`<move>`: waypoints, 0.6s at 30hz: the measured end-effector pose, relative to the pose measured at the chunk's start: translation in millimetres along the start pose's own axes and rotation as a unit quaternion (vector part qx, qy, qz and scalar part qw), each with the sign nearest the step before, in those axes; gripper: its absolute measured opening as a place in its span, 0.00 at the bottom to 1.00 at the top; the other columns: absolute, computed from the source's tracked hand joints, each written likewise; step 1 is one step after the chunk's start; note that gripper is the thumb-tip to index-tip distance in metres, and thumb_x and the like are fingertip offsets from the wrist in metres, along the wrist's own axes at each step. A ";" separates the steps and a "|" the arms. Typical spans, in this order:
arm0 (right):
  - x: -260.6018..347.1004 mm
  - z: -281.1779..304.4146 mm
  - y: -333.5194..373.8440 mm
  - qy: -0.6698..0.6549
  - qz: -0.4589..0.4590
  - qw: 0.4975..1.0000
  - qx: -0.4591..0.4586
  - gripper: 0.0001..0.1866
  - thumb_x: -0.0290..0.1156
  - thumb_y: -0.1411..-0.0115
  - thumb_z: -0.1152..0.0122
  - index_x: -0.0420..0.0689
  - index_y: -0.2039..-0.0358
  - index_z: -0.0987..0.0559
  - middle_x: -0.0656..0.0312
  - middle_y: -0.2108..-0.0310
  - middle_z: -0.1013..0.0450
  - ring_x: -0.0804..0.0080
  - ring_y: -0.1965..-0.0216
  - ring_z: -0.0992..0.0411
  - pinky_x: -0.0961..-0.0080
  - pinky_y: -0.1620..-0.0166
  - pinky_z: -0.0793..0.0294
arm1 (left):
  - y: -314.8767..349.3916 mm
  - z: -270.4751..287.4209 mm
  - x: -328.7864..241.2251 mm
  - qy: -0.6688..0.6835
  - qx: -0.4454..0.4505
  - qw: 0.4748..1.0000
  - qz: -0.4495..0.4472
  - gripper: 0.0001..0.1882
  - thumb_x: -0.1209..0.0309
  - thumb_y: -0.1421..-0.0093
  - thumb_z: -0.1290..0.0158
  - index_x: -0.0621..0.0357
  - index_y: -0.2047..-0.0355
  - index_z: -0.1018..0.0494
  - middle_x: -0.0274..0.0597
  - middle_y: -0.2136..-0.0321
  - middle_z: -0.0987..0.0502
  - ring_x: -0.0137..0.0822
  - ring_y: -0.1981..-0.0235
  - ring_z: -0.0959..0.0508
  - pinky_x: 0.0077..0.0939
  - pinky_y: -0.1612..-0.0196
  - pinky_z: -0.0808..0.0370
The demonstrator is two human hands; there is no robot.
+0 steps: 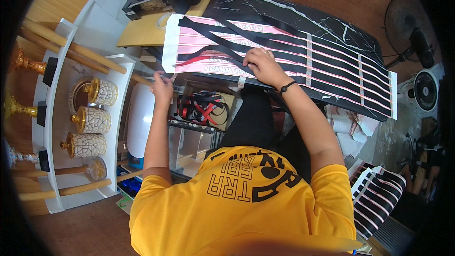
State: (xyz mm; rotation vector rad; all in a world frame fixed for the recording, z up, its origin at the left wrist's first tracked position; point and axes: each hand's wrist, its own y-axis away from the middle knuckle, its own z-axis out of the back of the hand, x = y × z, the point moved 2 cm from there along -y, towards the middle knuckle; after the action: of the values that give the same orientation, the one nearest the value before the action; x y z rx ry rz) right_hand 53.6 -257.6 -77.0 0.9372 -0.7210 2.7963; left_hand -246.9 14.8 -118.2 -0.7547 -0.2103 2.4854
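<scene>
Wears a yellow shirt with black lettering, filling the near middle. At the near right, a bundle of black-striped strips. On the left, a white shelf with three gold-lidded, mosaic-patterned jars in a row. Right of that, lower than the table, a tangle of red and black straps.

Holds the left hand just beside the near left corner of a pink-and-white printed sheet, fingertips close together. Rests the right hand well apart from it, farther right, curled with fingertips down on black straps over the sheet. Cannot tell, at this angle, whether either hand actually pinches anything.

Has the sheet lengthwise on the black, white-veined table, with loose straps crossing at its left, one red length among them, and straight rows toward the right under two pale bands. At the far left, a tan board with a tape roll; at the far right, a black fan.
</scene>
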 end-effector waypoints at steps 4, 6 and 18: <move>-0.3 -0.8 0.5 0.002 0.002 1.000 0.001 0.05 0.26 0.43 0.43 0.49 0.66 0.21 0.63 0.59 0.29 0.59 0.48 0.34 0.58 0.42 0.40 | 1.9 -39.9 28.8 0.332 0.089 0.922 0.178 0.21 0.76 0.43 0.40 0.61 0.51 0.34 0.43 0.69 0.21 0.33 0.68 0.21 0.28 0.65 0.25; -1.2 -0.2 0.5 -0.001 -0.004 1.000 0.003 0.05 0.27 0.42 0.43 0.49 0.66 0.21 0.63 0.59 0.29 0.60 0.48 0.34 0.58 0.42 0.40 | 7.8 -59.7 40.2 0.459 0.165 0.831 0.269 0.19 0.74 0.39 0.44 0.56 0.48 0.31 0.43 0.60 0.22 0.31 0.67 0.23 0.29 0.59 0.25; -4.6 -1.1 -1.3 -0.034 -0.008 0.999 -0.007 0.03 0.30 0.41 0.42 0.50 0.68 0.20 0.66 0.62 0.26 0.64 0.50 0.31 0.58 0.45 0.40 | -16.0 -33.7 40.0 0.493 -0.059 0.830 0.255 0.19 0.56 0.31 0.55 0.59 0.52 0.31 0.43 0.56 0.27 0.33 0.63 0.28 0.33 0.54 0.33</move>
State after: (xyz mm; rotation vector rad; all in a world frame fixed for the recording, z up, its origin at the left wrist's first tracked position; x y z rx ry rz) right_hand 57.0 -255.7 -80.0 1.0350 -0.7375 2.7532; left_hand -249.3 49.5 -160.5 -2.2543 0.2575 2.1519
